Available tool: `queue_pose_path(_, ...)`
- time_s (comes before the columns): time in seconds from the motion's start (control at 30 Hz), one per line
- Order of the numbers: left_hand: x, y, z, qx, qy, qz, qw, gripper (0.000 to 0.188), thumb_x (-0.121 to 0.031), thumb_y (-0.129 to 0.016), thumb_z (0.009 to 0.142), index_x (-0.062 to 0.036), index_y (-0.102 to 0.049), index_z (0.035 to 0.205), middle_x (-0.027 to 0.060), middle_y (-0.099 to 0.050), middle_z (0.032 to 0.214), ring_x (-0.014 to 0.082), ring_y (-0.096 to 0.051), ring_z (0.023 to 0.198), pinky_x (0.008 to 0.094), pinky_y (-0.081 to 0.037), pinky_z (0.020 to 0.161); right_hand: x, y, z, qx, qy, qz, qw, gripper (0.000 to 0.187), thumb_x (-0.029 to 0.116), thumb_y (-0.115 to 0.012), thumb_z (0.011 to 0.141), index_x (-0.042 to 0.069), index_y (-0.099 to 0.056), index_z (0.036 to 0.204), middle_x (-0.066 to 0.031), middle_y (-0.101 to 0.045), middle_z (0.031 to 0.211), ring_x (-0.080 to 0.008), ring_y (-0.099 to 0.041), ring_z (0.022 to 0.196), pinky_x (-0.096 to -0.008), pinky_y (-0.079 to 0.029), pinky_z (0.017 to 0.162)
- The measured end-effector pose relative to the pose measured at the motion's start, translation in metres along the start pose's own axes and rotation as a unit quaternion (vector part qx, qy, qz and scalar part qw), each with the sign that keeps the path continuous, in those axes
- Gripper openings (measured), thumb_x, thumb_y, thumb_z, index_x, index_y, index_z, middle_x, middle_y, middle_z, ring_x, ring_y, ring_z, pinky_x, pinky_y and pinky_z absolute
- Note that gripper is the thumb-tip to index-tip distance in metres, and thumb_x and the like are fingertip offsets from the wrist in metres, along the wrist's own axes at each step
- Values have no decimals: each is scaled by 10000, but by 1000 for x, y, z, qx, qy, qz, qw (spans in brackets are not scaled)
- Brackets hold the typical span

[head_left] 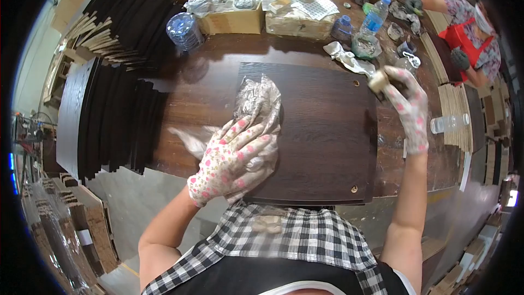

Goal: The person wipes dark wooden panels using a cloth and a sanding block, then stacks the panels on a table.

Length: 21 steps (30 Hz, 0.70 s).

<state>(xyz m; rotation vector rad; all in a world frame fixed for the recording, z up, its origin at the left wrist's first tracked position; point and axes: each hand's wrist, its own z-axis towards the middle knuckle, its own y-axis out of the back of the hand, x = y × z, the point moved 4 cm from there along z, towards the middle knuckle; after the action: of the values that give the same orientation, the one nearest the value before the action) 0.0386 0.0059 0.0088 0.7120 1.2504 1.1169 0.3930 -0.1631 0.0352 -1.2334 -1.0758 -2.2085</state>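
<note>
Under flat left hand (229,155): rag (258,97), long axis pointing forward; right hand (410,108) pinching block (377,82).

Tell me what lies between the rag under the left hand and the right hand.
The head view shows the dark wood-grain panel, then a strip of brown tabletop.

free room over dark panel (327,131), rag (256,95) at left, bottles (374,19) past far-right corner

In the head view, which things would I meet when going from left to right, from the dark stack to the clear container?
Stack of dark panels, gloved left hand, small brass-coloured fitting at the upper right, small pale block, gloved right hand, clear plastic container.
</note>
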Motion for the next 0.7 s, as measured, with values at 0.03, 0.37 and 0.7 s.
queue_pose_path(0.03, -4, -2, -3, -11, 9, 5, 1000, 617, -349, -747, 810, -169, -587, 1378, 145, -556, 1416, 389, -486, 1328, 529, -359, 1115, 1, -4, 20, 8, 54, -126, 990, 321, 165, -734, 898, 52, -683, 1195, -85, -702, 1144, -212, -664, 1087, -334, -506, 991)
queue_pose_path(0.37, 1, -3, -16, -69, 40, -67, 995, 506, -335, -744, 827, -158, -640, 1290, 94, -590, 1384, 342, -479, 1360, 519, -350, 1131, 5, -115, 91, 192, 102, -69, 974, 258, 141, -733, 883, 12, -685, 1101, -93, -698, 1056, -220, -669, 1016, -339, -521, 900)
queue_pose_path(0.7, 2, 1, -14, -79, 42, -88, 992, 470, -325, -759, 809, -153, -675, 1238, 80, -605, 1372, 338, -494, 1344, 524, -364, 1119, 55, -244, 136, 291, 234, -20, 927, 370, 219, -752, 848, 21, -681, 1153, -151, -706, 1100, -268, -670, 1067, -368, -510, 941)
